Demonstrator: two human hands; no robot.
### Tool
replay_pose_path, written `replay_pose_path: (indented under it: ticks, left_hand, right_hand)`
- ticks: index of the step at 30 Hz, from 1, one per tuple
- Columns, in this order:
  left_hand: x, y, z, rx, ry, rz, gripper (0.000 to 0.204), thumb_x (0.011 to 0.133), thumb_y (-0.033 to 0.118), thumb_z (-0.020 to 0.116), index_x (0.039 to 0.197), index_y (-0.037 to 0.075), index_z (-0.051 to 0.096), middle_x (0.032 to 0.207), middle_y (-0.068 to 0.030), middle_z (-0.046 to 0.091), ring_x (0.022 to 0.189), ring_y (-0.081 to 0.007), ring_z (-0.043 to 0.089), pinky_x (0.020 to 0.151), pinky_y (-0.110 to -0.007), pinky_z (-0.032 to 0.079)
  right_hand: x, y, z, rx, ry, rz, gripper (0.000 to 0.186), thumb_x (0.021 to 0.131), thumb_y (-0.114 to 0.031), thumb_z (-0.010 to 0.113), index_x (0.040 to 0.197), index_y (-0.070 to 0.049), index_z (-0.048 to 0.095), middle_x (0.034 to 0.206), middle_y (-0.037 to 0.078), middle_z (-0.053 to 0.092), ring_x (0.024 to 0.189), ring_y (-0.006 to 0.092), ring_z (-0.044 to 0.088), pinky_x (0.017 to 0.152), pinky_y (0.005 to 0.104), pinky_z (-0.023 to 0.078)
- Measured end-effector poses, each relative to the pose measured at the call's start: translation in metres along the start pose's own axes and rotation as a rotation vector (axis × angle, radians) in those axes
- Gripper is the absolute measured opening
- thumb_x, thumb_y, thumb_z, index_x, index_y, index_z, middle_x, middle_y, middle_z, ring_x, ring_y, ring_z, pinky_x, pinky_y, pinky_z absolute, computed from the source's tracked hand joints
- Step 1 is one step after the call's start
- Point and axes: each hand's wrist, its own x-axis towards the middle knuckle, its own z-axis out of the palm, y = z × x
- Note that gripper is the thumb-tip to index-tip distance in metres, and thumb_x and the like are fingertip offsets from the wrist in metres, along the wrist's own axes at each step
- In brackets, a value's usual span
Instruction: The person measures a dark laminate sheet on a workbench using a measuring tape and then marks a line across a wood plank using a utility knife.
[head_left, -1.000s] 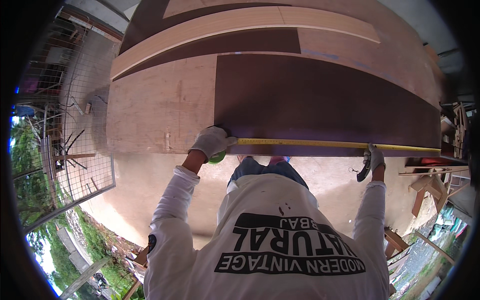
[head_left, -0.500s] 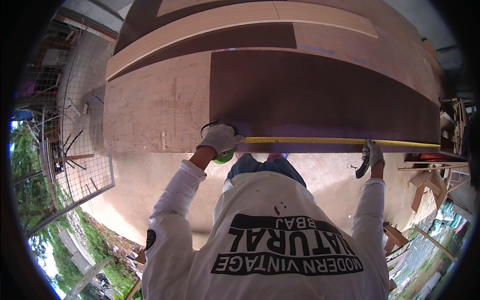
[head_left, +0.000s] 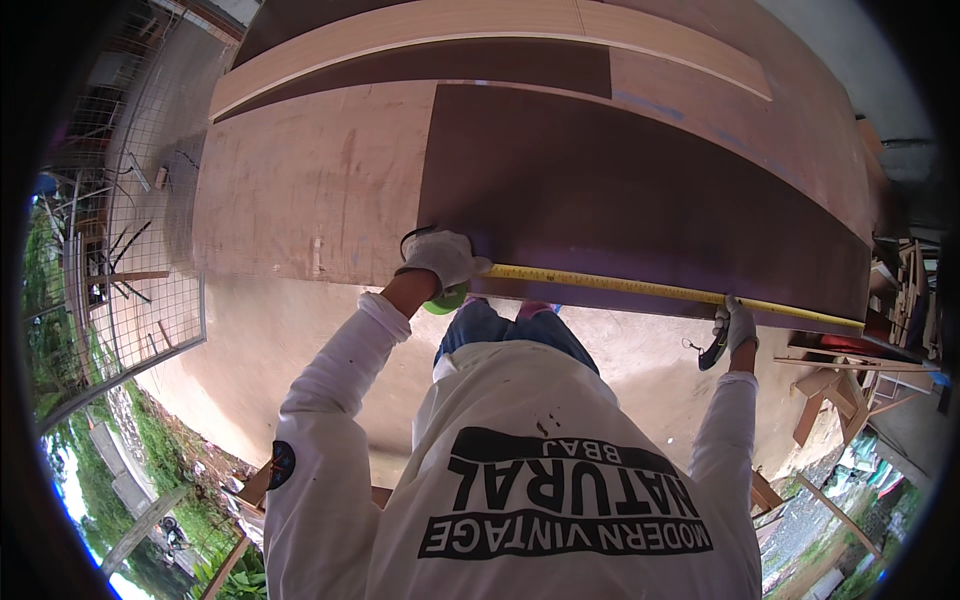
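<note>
My left hand [head_left: 440, 256], in a pale work glove, is closed around a green tape measure [head_left: 446, 299] at the near edge of a dark brown panel [head_left: 640, 190]. A black strap loops out beside that hand. From there the yellow tape blade [head_left: 600, 284] stretches right along the panel's near edge to its right end. My right hand [head_left: 738, 328], gloved too, is at the blade towards that end, fingertips at its edge. It grips a black curved tool [head_left: 713, 352] with a thin loop dangling from it; the tool's exact kind is unclear.
The dark panel lies on a larger bare plywood sheet [head_left: 310, 185]. A long light wood strip [head_left: 430, 40] lies across the far side over another dark piece. Wire mesh fencing [head_left: 150, 270] stands at left. Scrap boards [head_left: 835, 395] are piled at right.
The view has tilted, so the panel's right end and my right hand appear lower. Both hands keep their places along the extended tape, with the same things in them.
</note>
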Motion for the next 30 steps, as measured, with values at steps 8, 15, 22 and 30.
replay_pose_path:
  ticks: [8,15,22,30]
  left_hand:
    - [0.008,0.005,0.002,-0.006,0.006,0.009,0.056,0.095,0.060,0.060,0.103,0.009,0.082,0.099,-0.0142,0.079,0.096,-0.0318,0.076,0.086,-0.049,0.057]
    - [0.011,0.002,0.001,-0.031,-0.019,-0.029,0.053,0.096,0.057,0.062,0.109,0.010,0.082,0.103,-0.0140,0.080,0.100,-0.0310,0.077,0.086,-0.047,0.058]
    - [0.005,0.004,-0.007,-0.058,-0.036,-0.049,0.052,0.094,0.058,0.064,0.112,0.012,0.082,0.105,-0.0137,0.080,0.102,-0.0304,0.077,0.087,-0.047,0.058]
    - [-0.001,0.003,-0.002,-0.034,-0.054,-0.080,0.052,0.093,0.060,0.067,0.113,0.015,0.083,0.109,-0.0100,0.081,0.106,-0.0289,0.077,0.086,-0.048,0.059]
  right_hand:
    - [0.004,0.000,-0.008,-0.069,-0.045,0.010,0.041,0.101,-0.055,0.068,0.084,-0.021,0.054,0.064,-0.008,0.046,0.050,0.0092,0.045,0.049,0.0301,0.042]
    - [-0.023,0.005,-0.025,0.013,-0.077,-0.039,0.040,0.105,-0.050,0.063,0.096,-0.010,0.064,0.069,-0.002,0.054,0.055,0.0135,0.052,0.052,0.0309,0.045]
    - [-0.133,0.013,0.102,0.042,-0.290,0.184,0.039,0.108,-0.036,0.057,0.131,-0.005,0.063,0.093,0.007,0.067,0.069,0.0164,0.063,0.057,0.0348,0.055]
    - [-0.186,-0.046,0.292,-0.737,-0.570,-0.453,0.024,0.104,-0.028,0.066,0.111,-0.005,0.070,0.073,0.008,0.066,0.063,0.0164,0.066,0.058,0.0327,0.053]
